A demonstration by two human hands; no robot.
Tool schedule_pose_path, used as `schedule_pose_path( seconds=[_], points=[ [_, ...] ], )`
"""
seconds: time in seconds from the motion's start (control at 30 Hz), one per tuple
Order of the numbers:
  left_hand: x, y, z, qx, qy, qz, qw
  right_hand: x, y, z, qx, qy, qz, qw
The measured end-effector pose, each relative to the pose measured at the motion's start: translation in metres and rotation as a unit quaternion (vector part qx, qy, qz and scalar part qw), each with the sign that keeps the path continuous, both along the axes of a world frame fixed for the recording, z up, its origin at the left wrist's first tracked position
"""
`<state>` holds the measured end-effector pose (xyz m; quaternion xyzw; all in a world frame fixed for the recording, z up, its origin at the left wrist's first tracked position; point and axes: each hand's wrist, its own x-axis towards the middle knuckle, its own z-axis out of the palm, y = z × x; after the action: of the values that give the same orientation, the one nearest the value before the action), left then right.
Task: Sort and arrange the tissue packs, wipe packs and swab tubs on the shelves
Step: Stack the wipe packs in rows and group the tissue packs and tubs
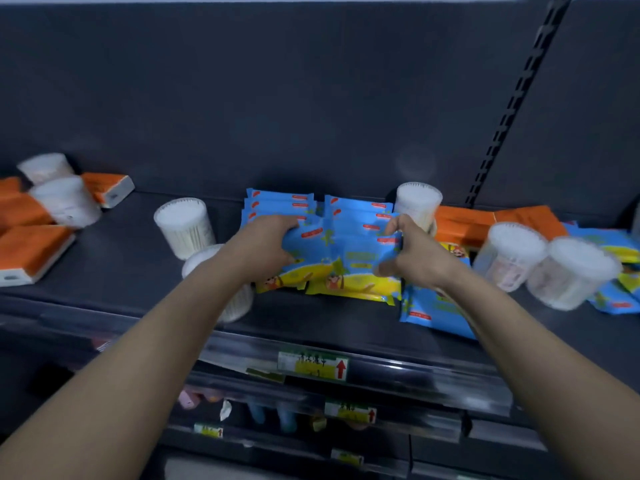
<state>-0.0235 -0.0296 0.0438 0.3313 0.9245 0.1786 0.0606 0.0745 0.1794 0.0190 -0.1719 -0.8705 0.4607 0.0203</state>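
The dark shelf (121, 258) spans the view. At its centre lie blue wipe packs (349, 233) in two overlapping rows. The left hand (263, 247) grips their left edge, and the right hand (412, 254) pinches their right edge. At 9 o'clock, orange tissue packs (31, 251) run off the frame. At 7 o'clock from the packs, a swab tub (242, 303) sits half hidden behind the left forearm (187, 306). The tubs (516, 258) at 3 o'clock are blurred.

L grip (264, 247) & R grip (412, 258): bare hands. Both forearms (156, 341) bare, uncovered to frame btm.
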Motion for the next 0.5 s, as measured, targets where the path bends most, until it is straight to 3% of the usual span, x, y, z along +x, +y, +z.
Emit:
schedule_pose_path(
  seconds=[0.23,0.5],
  points=[
    [-0.023,0.000,-0.009,-0.194,0.042,-0.011,0.980,-0.010,-0.009,0.000,0.177,-0.081,0.049,0.980],
    [-0.052,-0.001,-0.020,-0.260,0.062,-0.071,0.961,-0.021,-0.026,-0.002,0.274,-0.200,0.083,0.937]
  ],
)
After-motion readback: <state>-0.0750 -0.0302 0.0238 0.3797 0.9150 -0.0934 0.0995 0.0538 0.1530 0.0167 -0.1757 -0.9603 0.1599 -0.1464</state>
